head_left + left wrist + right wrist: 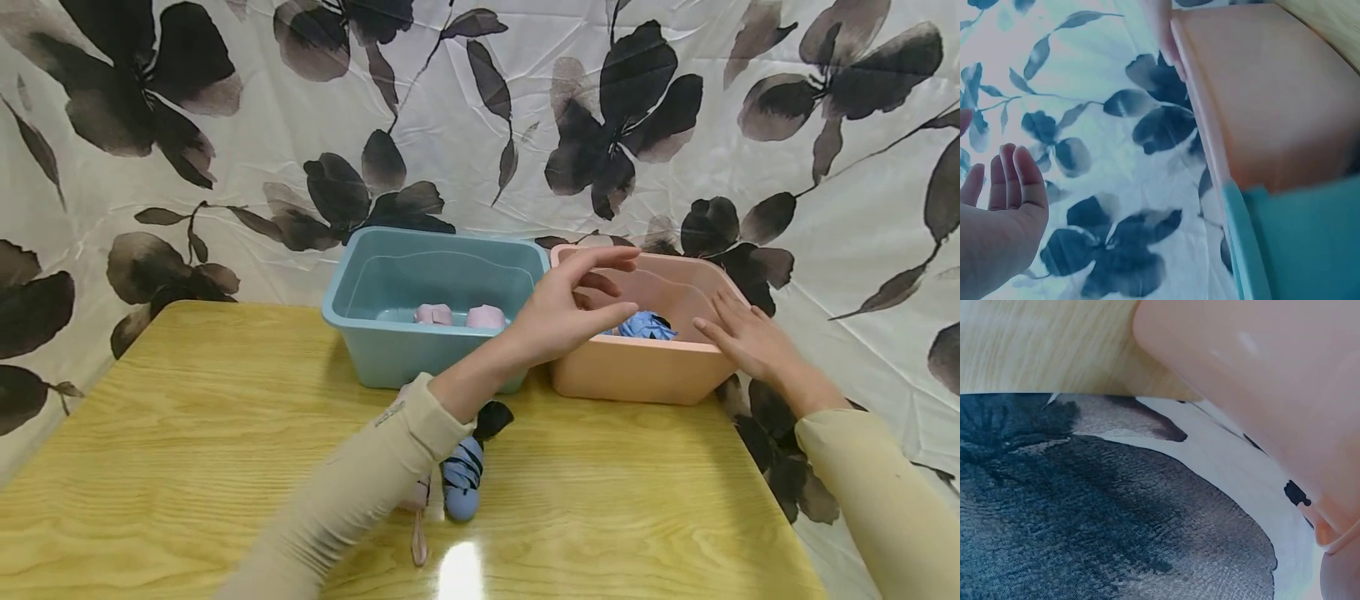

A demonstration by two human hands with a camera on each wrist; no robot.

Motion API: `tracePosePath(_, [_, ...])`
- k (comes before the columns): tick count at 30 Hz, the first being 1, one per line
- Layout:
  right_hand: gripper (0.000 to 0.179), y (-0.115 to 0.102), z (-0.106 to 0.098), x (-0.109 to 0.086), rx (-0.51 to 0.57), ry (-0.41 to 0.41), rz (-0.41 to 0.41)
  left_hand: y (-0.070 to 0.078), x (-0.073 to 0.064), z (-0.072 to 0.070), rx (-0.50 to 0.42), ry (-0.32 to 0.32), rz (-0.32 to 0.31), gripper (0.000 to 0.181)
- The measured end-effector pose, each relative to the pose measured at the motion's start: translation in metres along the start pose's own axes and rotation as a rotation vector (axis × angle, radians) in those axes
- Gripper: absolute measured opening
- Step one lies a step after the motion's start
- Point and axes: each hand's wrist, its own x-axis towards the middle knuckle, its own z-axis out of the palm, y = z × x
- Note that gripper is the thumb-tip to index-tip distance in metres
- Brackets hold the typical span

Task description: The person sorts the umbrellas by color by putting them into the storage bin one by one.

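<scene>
My left hand (562, 308) hovers over the left end of the peach bin (637, 375), its fingers loosely curved with nothing between them. In the left wrist view the same hand (1007, 219) shows bare against the floral cloth. My right hand (753, 337) rests with straight fingers on the bin's right rim. Inside that bin lies a bundle of blue fabric (647, 326) with black parts, partly hidden by the front wall. Below my left forearm, a rolled blue bundle with black bands (462, 475) lies on the table beside a pink one (418, 498), mostly covered by the sleeve.
A teal bin (442, 354) stands left of the peach one, holding two pink rolled bundles (486, 317). Both bins stand at the back of the wooden table (187, 442). A floral cloth (480, 117) hangs behind and drops past the table's right edge.
</scene>
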Motion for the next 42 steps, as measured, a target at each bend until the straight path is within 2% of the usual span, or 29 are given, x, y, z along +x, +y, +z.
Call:
tracePosePath(3, [0.083, -0.001, -0.006, 0.003, -0.017, 0.012, -0.008, 0.001, -0.020, -0.015, 0.037, 0.019, 0.022, 0.056])
tracePosePath(9, [0.085, 0.000, -0.015, 0.003, -0.019, 0.023, -0.001, -0.009, -0.065, -0.044, 0.135, 0.028, -0.009, 0.049])
tracePosePath(17, [0.085, 0.001, -0.015, -0.004, 0.002, 0.002, 0.011, -0.040, -0.124, -0.073, 0.259, 0.023, -0.036, 0.045])
tracePosePath(24, [0.085, 0.002, -0.009, -0.005, 0.010, 0.017, -0.005, -0.073, -0.168, -0.094, 0.421, 0.001, -0.123, 0.043])
tracePosePath(28, [0.086, 0.002, -0.005, -0.006, 0.015, 0.022, 0.003, -0.090, -0.185, -0.107, 0.551, -0.010, -0.176, 0.043])
tracePosePath(32, [0.086, 0.002, -0.003, -0.006, 0.020, 0.026, 0.006, -0.101, -0.197, -0.116, 0.645, -0.024, -0.264, 0.049])
tracePosePath(37, [0.087, 0.000, -0.002, -0.004, 0.023, 0.024, 0.011, -0.111, -0.206, -0.120, 0.674, -0.082, -0.371, 0.073])
tracePosePath(42, [0.086, -0.001, 0.000, -0.002, 0.025, 0.023, 0.006, -0.118, -0.207, -0.118, 0.644, -0.137, -0.422, 0.096])
